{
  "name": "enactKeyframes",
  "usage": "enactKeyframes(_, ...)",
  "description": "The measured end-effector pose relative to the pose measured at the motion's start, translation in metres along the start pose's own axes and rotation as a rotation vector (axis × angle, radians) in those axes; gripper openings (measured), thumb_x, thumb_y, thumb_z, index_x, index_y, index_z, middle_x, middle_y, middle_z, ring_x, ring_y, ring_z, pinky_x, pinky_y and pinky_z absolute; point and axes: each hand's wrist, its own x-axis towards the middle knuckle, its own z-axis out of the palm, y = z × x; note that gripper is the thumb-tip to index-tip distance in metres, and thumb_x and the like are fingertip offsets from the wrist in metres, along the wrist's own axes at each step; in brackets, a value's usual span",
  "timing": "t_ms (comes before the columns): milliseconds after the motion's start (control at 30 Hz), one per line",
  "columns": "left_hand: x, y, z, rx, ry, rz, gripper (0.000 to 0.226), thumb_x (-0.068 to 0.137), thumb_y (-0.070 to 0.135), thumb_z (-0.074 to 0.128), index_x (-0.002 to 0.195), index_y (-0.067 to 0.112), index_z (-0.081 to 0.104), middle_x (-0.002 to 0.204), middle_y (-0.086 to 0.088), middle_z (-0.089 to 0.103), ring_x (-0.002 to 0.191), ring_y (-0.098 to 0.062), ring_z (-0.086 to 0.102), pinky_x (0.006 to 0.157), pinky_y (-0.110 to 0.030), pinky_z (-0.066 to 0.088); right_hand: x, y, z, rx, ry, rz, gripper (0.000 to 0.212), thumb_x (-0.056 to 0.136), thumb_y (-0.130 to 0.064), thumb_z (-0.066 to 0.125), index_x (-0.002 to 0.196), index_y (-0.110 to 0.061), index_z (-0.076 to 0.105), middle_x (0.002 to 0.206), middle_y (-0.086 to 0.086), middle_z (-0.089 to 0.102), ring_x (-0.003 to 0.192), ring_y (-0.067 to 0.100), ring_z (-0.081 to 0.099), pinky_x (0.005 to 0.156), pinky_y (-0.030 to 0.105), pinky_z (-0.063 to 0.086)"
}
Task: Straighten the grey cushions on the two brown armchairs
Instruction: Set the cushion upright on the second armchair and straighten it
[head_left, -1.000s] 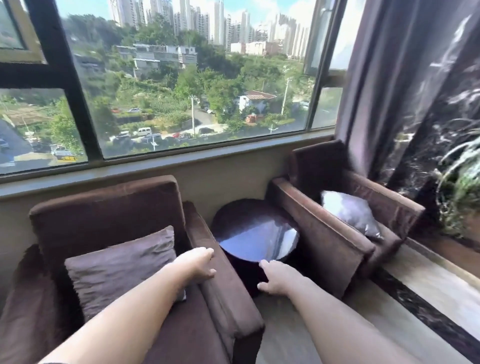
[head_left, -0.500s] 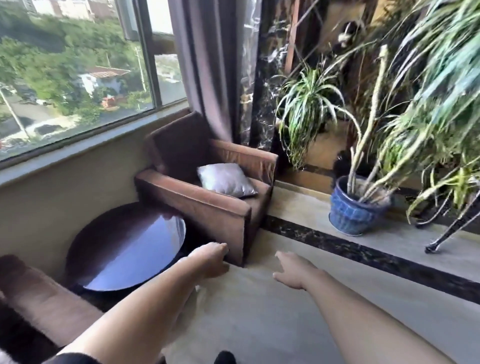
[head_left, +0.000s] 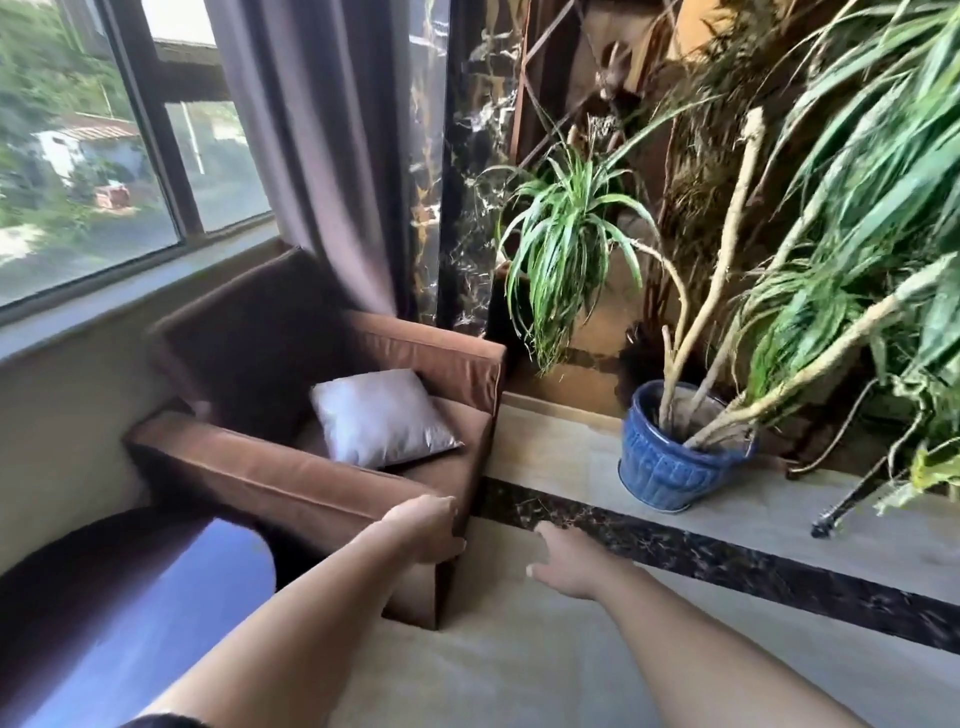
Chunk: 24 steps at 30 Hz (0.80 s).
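Observation:
One brown armchair stands under the window, its back to the sill. A shiny grey cushion lies slanted on its seat, leaning toward the right arm, one corner over the seat's front. My left hand reaches out empty, loosely curled, just in front of the near armrest's front end. Over the floor to its right my right hand is stretched out, fingers spread, holding nothing. The other armchair and its cushion are out of view.
A dark round glossy side table sits at the lower left beside the armchair. A blue plant pot with long-leaved plants stands on the floor right of the chair. A grey curtain hangs behind the chair. A dark marble strip crosses the pale floor.
The view has swung right from the first armchair and its cushion to the second one, then closer. Both empty hands have moved toward this chair's front corner.

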Motion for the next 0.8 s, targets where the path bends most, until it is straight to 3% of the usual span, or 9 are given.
enactKeyframes(67,0.032,-0.003,-0.006,0.02,-0.03,0.024,0.026,0.078,0.042,0.057,0.092,0.021,0.05,0.118,-0.01,0.066,0.113,-0.033,0.062,0.09,-0.039,0.053,0.028,0.009,-0.013,0.003,-0.011,0.013,0.066,0.082,-0.052,0.06,0.138,-0.02,0.042,0.132,0.012,0.057,0.121,0.031,0.057,0.091,0.035,0.047)
enactKeyframes(233,0.114,-0.013,-0.017,-0.011,-0.084,-0.016,0.031,0.075,0.041,0.053,0.099,0.021,0.057,0.118,-0.01,0.066,0.112,-0.033,0.063,0.092,-0.038,0.055,0.103,0.03,-0.05,0.013,-0.029,0.037,0.067,0.085,-0.049,0.06,0.142,-0.019,0.041,0.143,0.013,0.051,0.129,0.031,0.052,0.1,0.035,0.045)
enactKeyframes(433,0.221,-0.027,-0.039,-0.005,-0.102,-0.133,0.065,0.079,0.048,0.059,0.135,0.014,0.054,0.136,-0.011,0.06,0.126,-0.032,0.057,0.101,-0.038,0.049,0.22,0.064,-0.107,-0.051,-0.054,-0.028,0.055,0.088,-0.044,0.06,0.133,-0.016,0.05,0.135,0.011,0.059,0.121,0.031,0.057,0.092,0.034,0.046)
enactKeyframes(567,0.286,-0.033,-0.065,0.013,-0.108,-0.236,0.053,0.083,0.043,0.061,0.129,0.018,0.056,0.131,-0.009,0.062,0.12,-0.03,0.06,0.091,-0.037,0.05,0.295,0.079,-0.158,-0.052,-0.098,-0.078,0.058,0.087,-0.044,0.057,0.135,-0.015,0.045,0.137,0.012,0.056,0.121,0.032,0.056,0.096,0.04,0.048)
enactKeyframes(667,0.322,-0.041,-0.082,-0.028,-0.07,-0.281,0.051,0.083,0.037,0.058,0.13,0.018,0.056,0.13,-0.009,0.062,0.12,-0.032,0.059,0.091,-0.036,0.05,0.349,0.078,-0.191,-0.097,-0.144,-0.128,0.062,0.087,-0.046,0.056,0.14,-0.018,0.04,0.14,0.012,0.052,0.123,0.032,0.054,0.089,0.035,0.045)
enactKeyframes(800,0.359,-0.057,-0.09,-0.075,-0.068,-0.358,0.045,0.082,0.034,0.057,0.124,0.017,0.057,0.127,-0.008,0.062,0.12,-0.032,0.059,0.084,-0.033,0.046,0.412,0.06,-0.214,-0.152,-0.172,-0.213,0.057,0.087,-0.046,0.058,0.134,-0.017,0.044,0.135,0.011,0.056,0.121,0.032,0.056,0.094,0.039,0.048)
